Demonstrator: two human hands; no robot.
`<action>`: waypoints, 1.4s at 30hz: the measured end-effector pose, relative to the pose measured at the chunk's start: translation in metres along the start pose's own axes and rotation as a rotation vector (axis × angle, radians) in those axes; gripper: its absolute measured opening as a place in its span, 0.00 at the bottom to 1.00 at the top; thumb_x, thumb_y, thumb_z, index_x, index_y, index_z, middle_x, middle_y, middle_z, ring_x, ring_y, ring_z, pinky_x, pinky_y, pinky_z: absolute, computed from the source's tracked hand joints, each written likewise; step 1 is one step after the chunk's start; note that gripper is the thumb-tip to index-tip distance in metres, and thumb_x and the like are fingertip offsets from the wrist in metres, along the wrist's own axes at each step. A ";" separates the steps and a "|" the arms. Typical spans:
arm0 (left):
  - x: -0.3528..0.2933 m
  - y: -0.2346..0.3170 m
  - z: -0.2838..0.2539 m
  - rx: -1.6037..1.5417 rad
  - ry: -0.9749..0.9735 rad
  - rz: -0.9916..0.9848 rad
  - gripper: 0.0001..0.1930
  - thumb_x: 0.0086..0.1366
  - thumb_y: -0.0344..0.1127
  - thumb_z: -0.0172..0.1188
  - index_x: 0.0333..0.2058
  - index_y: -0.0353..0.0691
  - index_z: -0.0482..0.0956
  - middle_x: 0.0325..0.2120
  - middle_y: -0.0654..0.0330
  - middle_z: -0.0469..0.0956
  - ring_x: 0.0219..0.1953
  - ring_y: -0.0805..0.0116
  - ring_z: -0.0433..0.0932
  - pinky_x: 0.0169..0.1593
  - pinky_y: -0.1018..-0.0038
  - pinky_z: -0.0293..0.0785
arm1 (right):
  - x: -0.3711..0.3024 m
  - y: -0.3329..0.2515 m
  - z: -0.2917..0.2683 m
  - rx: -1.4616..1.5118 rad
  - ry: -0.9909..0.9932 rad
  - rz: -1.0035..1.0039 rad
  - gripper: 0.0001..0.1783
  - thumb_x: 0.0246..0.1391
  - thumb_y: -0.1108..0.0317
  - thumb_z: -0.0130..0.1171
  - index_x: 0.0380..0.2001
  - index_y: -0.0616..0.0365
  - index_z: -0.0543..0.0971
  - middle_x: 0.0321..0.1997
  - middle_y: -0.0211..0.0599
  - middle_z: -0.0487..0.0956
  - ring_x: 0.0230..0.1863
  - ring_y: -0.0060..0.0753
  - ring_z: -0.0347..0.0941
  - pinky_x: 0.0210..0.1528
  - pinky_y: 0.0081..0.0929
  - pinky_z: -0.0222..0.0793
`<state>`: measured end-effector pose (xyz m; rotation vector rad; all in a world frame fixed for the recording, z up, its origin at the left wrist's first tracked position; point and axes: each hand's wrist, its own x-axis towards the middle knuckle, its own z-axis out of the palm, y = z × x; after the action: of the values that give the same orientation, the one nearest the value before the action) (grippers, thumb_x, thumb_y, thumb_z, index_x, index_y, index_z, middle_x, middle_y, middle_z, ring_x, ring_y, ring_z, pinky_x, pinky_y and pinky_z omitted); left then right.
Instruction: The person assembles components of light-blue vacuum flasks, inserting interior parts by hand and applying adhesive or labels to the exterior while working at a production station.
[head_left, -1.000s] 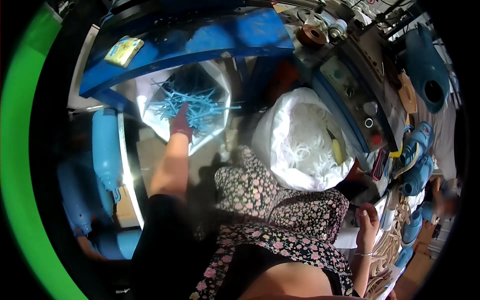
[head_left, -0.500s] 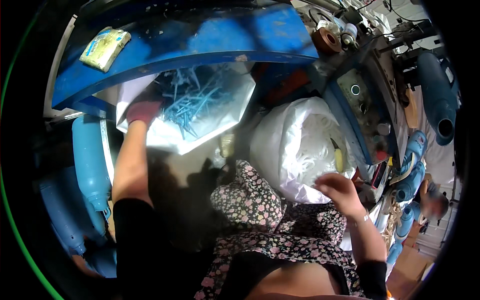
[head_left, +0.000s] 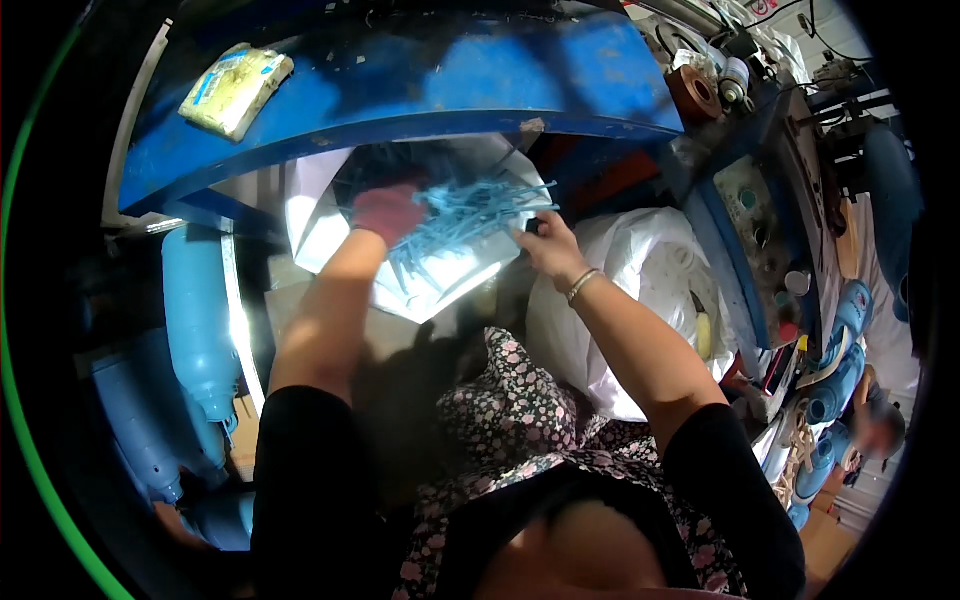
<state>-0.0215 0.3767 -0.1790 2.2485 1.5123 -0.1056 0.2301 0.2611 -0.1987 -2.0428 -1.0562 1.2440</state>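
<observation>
A white sack [head_left: 440, 291] hangs spread under the edge of a blue bench, filled with thin blue plastic strips [head_left: 470, 208]. My left hand [head_left: 391, 211], in a dark red glove, is down in the sack with its fingers closed around a bunch of these strips, somewhat blurred. At the sack's right rim is my bare right hand [head_left: 552, 247], a bracelet on its wrist. Its thumb and fingers pinch together at the strip ends beside a small dark spot; what they hold cannot be made out.
The blue bench [head_left: 400, 80] carries a yellowish wrapped block [head_left: 236, 92]. Right of my knees stands a white sack [head_left: 590, 270] of pale strips with a yellow-handled tool. Blue foot-shaped moulds [head_left: 200, 320] stand left; more lie right, near a blurred person [head_left: 880, 428].
My left hand has moved right, deeper among the blue strips, and lifted a bunch. My right hand has left the pale-strip sack and come up to the blue strips. The view has shifted slightly.
</observation>
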 end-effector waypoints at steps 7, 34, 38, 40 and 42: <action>-0.034 -0.094 -0.060 0.138 -0.005 -0.256 0.50 0.51 0.69 0.59 0.63 0.37 0.61 0.59 0.42 0.66 0.61 0.48 0.65 0.64 0.63 0.59 | -0.018 -0.006 0.025 -0.146 -0.269 0.036 0.19 0.57 0.57 0.59 0.35 0.67 0.79 0.25 0.32 0.77 0.26 0.25 0.70 0.32 0.25 0.68; -0.092 -0.100 -0.084 0.109 0.339 -0.242 0.19 0.58 0.40 0.49 0.48 0.50 0.77 0.47 0.54 0.76 0.50 0.53 0.75 0.54 0.63 0.71 | -0.074 -0.066 -0.007 0.065 -0.402 0.051 0.17 0.59 0.58 0.57 0.37 0.64 0.80 0.30 0.36 0.80 0.27 0.21 0.72 0.33 0.19 0.68; -0.090 -0.031 -0.066 -0.047 0.630 0.059 0.16 0.57 0.33 0.50 0.44 0.46 0.77 0.44 0.54 0.77 0.49 0.53 0.74 0.54 0.64 0.71 | -0.066 -0.051 -0.005 0.235 -0.272 -0.019 0.19 0.58 0.56 0.57 0.33 0.65 0.79 0.27 0.38 0.81 0.28 0.23 0.74 0.30 0.23 0.69; -0.080 -0.008 -0.045 -0.054 0.638 0.089 0.15 0.56 0.30 0.50 0.43 0.44 0.77 0.43 0.54 0.77 0.49 0.53 0.74 0.54 0.64 0.71 | -0.070 -0.062 -0.007 0.275 -0.241 0.038 0.19 0.58 0.55 0.57 0.30 0.63 0.77 0.28 0.38 0.81 0.29 0.24 0.74 0.30 0.22 0.68; -0.057 -0.008 -0.007 -0.091 0.520 0.050 0.15 0.57 0.31 0.50 0.43 0.46 0.77 0.44 0.54 0.76 0.52 0.54 0.72 0.54 0.64 0.70 | -0.071 -0.069 -0.010 0.251 -0.260 0.050 0.20 0.58 0.54 0.57 0.29 0.64 0.77 0.28 0.38 0.81 0.29 0.25 0.75 0.33 0.22 0.68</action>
<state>-0.0534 0.3325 -0.1580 2.3471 1.6598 0.5936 0.1961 0.2411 -0.1076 -1.7610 -0.9107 1.6140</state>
